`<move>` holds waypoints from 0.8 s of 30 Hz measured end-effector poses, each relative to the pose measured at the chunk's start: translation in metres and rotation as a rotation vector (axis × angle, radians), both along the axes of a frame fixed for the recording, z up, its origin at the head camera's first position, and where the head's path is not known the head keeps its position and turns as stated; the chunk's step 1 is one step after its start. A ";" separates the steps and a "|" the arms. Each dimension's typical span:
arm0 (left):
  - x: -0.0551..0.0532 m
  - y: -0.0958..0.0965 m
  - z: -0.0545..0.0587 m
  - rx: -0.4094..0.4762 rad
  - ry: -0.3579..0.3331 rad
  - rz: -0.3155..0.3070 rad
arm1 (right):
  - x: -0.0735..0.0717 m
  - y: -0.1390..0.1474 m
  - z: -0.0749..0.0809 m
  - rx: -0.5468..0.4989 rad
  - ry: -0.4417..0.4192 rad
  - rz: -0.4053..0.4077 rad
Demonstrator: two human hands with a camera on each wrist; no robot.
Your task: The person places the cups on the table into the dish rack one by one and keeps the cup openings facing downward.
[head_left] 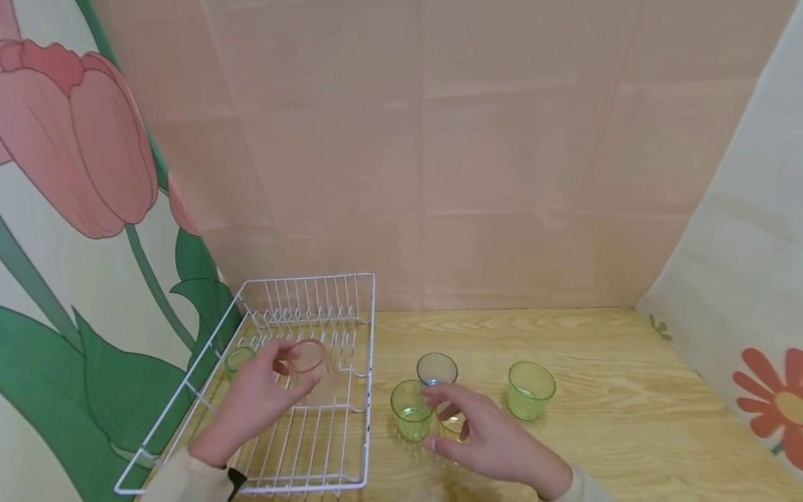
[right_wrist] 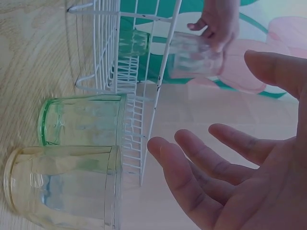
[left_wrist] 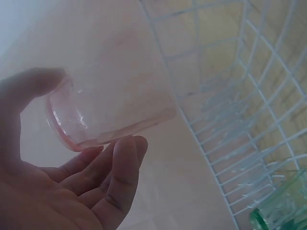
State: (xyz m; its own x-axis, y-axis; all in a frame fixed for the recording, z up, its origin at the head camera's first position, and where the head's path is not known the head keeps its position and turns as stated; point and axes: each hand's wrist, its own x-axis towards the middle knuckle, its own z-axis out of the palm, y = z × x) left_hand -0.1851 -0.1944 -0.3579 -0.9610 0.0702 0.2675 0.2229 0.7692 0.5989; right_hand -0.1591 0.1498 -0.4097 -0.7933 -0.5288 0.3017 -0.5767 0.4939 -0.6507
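My left hand (head_left: 266,394) grips a clear pink glass (head_left: 308,356) by its rim, over the white wire dish rack (head_left: 368,432). In the left wrist view, thumb and fingers hold the pink glass (left_wrist: 115,103) with the rack's bars alongside. My right hand (head_left: 489,436) hovers over a yellow glass (head_left: 453,422), partly hiding it, its fingers spread and holding nothing. Left of those fingers stands a green glass (head_left: 411,413), and a bluish glass (head_left: 437,367) stands behind. The right wrist view shows the green glass (right_wrist: 81,120) and yellow glass (right_wrist: 62,191) beside the open palm.
Another green glass (head_left: 239,360) sits in the rack's left side. On the right of the wooden table (head_left: 615,418) stands one more green glass (head_left: 531,392). A plain pinkish cloth (head_left: 502,174) hangs behind, with flower-printed cloths at both sides.
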 end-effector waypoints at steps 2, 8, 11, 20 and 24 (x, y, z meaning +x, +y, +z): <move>-0.005 -0.005 -0.001 0.003 -0.039 0.005 | 0.000 0.000 0.000 -0.002 0.009 0.003; -0.021 -0.021 -0.004 -0.010 -0.085 0.019 | 0.001 0.000 0.001 0.005 0.017 0.006; -0.028 -0.030 -0.007 -0.023 -0.090 0.011 | 0.001 0.000 0.001 0.006 0.019 0.007; -0.043 -0.047 -0.020 -0.055 -0.125 0.014 | 0.003 0.000 0.002 -0.001 0.008 0.003; -0.049 -0.050 -0.026 -0.088 -0.152 0.034 | 0.003 0.001 0.003 0.005 -0.015 0.004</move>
